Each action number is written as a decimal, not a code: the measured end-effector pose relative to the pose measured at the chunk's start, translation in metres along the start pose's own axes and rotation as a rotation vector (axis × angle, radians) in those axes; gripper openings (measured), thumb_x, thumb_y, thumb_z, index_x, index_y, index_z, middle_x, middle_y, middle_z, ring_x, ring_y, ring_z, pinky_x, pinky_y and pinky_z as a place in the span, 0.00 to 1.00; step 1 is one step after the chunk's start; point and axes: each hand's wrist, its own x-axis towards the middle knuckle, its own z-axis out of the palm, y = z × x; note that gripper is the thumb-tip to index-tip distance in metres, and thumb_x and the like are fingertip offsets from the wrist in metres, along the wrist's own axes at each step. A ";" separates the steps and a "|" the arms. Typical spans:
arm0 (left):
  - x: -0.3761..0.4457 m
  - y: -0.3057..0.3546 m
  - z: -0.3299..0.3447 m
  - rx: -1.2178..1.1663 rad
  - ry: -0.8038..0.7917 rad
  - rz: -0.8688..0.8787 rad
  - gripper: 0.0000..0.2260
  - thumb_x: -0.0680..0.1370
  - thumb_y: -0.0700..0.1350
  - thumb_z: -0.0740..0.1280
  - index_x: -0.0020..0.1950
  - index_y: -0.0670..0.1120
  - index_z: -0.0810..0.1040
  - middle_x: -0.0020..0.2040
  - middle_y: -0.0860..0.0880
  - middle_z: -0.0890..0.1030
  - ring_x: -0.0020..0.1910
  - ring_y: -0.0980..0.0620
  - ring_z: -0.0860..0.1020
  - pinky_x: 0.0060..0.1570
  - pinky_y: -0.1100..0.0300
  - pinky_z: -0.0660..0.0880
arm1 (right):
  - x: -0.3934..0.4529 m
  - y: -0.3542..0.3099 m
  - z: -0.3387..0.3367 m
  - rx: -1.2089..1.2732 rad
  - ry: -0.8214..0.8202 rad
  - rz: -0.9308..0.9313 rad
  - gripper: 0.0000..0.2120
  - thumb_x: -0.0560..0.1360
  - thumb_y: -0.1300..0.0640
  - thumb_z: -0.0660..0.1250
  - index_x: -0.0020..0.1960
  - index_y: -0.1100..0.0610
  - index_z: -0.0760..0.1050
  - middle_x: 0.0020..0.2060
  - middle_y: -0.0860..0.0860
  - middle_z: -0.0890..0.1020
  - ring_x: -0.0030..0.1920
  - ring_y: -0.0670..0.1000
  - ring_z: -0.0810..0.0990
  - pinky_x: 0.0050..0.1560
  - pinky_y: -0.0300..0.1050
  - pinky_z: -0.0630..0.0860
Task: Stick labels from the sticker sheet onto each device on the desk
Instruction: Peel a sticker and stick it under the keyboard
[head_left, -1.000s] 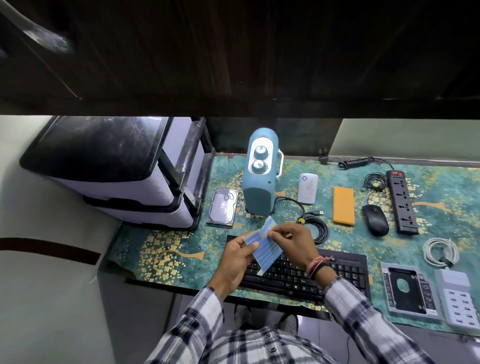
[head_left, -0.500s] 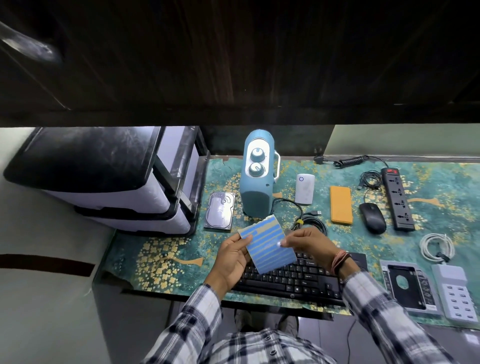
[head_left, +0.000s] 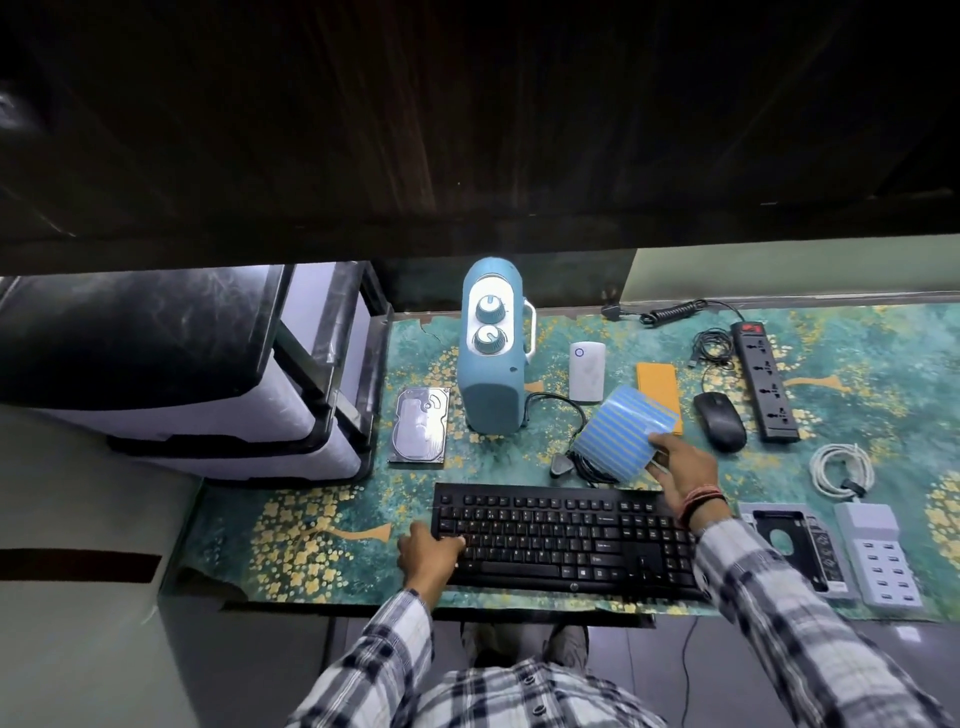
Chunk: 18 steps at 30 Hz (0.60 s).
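My right hand (head_left: 683, 470) grips the blue striped sticker sheet (head_left: 621, 434) by its lower right corner, holding it above a coiled black cable (head_left: 563, 465) behind the keyboard. My left hand (head_left: 428, 553) rests with its fingertips pressed on the left end of the black keyboard (head_left: 561, 535); whether a label is under them is hidden. Other devices on the mat: a bare hard drive (head_left: 420, 431), a teal two-knob unit (head_left: 491, 379), a small white box (head_left: 587, 370), an orange power bank (head_left: 658, 384), a black mouse (head_left: 719, 421) and a power strip (head_left: 763, 379).
A drive caddy (head_left: 789, 545), a grey multi-port charger (head_left: 878, 556) and a coiled white cable (head_left: 841, 467) lie at the right. A plastic drawer unit (head_left: 156, 364) stands at the left. A dark wooden shelf (head_left: 467, 130) overhangs the back of the desk.
My left hand let go of the sticker sheet and dropped to the keyboard's left end. My right hand carried the sheet to the right and farther back.
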 end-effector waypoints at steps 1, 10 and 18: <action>0.002 -0.001 -0.001 0.003 0.015 -0.001 0.31 0.71 0.50 0.75 0.70 0.42 0.70 0.68 0.40 0.73 0.66 0.36 0.73 0.64 0.44 0.75 | 0.005 0.005 -0.005 -0.010 0.026 0.030 0.04 0.72 0.67 0.70 0.43 0.60 0.78 0.42 0.56 0.81 0.39 0.52 0.80 0.38 0.46 0.78; -0.010 0.010 -0.010 -0.146 0.053 -0.068 0.12 0.79 0.44 0.71 0.38 0.43 0.74 0.40 0.44 0.78 0.40 0.46 0.75 0.42 0.57 0.70 | 0.002 0.030 -0.018 -0.107 0.066 0.059 0.04 0.72 0.66 0.71 0.44 0.66 0.78 0.42 0.59 0.80 0.43 0.55 0.80 0.49 0.49 0.80; -0.011 0.003 -0.042 -0.257 -0.072 -0.025 0.07 0.78 0.43 0.70 0.42 0.43 0.76 0.39 0.42 0.81 0.40 0.45 0.76 0.43 0.55 0.72 | -0.065 0.050 0.005 -0.708 -0.158 -0.330 0.08 0.73 0.59 0.71 0.36 0.57 0.81 0.33 0.54 0.84 0.35 0.50 0.79 0.41 0.45 0.77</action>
